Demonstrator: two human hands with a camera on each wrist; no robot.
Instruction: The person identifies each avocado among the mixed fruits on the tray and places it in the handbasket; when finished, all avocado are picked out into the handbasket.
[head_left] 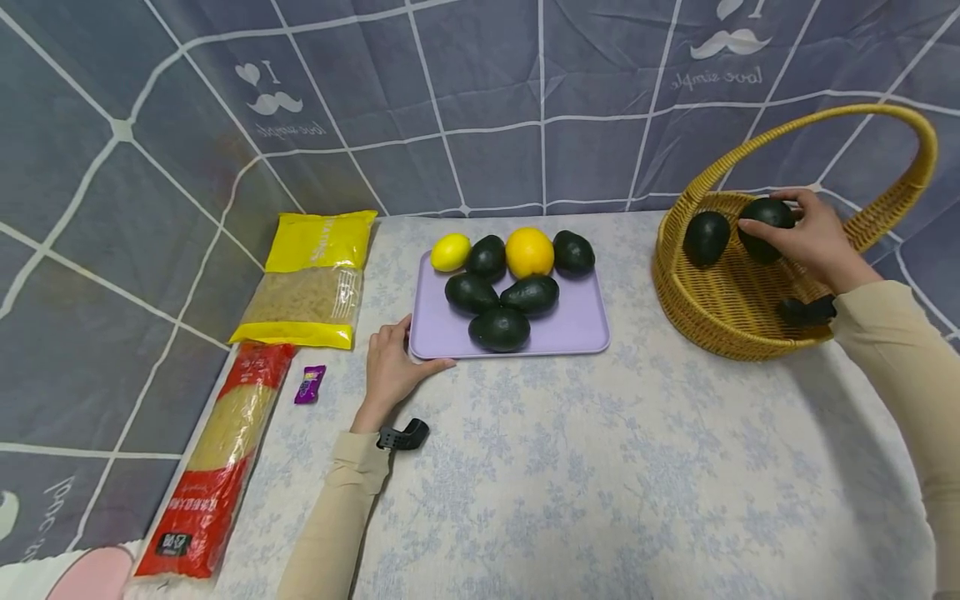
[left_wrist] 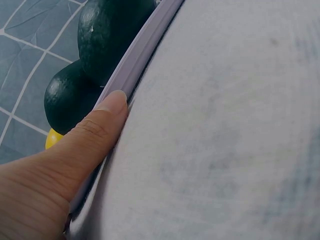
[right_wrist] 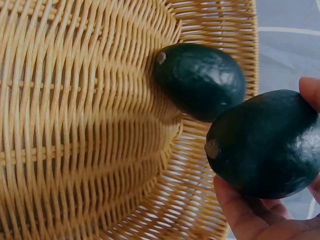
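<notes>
In the head view my right hand (head_left: 813, 237) grips a dark green avocado (head_left: 763, 230) over the back part of the wicker basket (head_left: 738, 304). The right wrist view shows thumb and fingers around this avocado (right_wrist: 265, 145). A second avocado (head_left: 707, 238) lies in the basket beside it. My left hand (head_left: 393, 367) rests at the near left corner of the lilac tray (head_left: 577, 333), its thumb (left_wrist: 107, 112) straight along the front rim. Several avocados (head_left: 499, 329), a lemon (head_left: 450, 252) and an orange (head_left: 529, 252) lie on the tray.
A yellow bag (head_left: 303, 283) and a red-and-clear pack of noodles (head_left: 217, 458) lie along the left side, with a small purple wrapped sweet (head_left: 310, 384) near them. The basket's tall handle (head_left: 810, 125) arches above it. A checked curtain (head_left: 495, 100) hangs behind the table.
</notes>
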